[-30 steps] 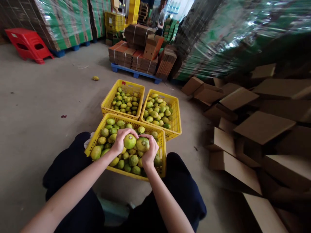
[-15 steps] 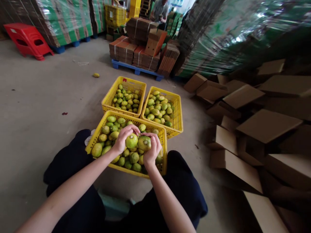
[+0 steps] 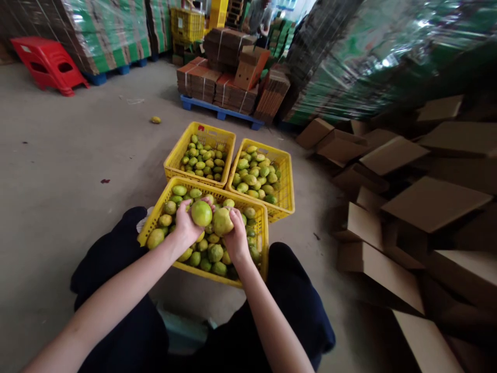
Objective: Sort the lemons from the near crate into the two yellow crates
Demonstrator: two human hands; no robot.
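Observation:
My left hand [image 3: 186, 224] is closed on a green lemon [image 3: 201, 213], its palm turned upward. Beside it, my right hand [image 3: 236, 235] grips a yellower lemon [image 3: 222, 221] with the thumb along its side. Both fruits are held close together above the near yellow crate [image 3: 152, 224], which stands between my knees and holds many green and yellow lemons [image 3: 215, 253]. Just behind it are two more yellow crates of lemons, a back left crate [image 3: 171, 165] and a back right crate [image 3: 286, 178].
Empty cardboard boxes [image 3: 435, 202] are heaped on the right. One lemon [image 3: 156, 119] lies on the floor ahead. Farther back are a red stool [image 3: 50, 62], a blue pallet [image 3: 221, 112] with flattened cartons, wrapped green stacks [image 3: 108, 36], and a person [image 3: 258, 20].
Both lemons have been turned in my hands. My left hand has rolled from over its fruit to palm up, and both hands have shifted slightly left.

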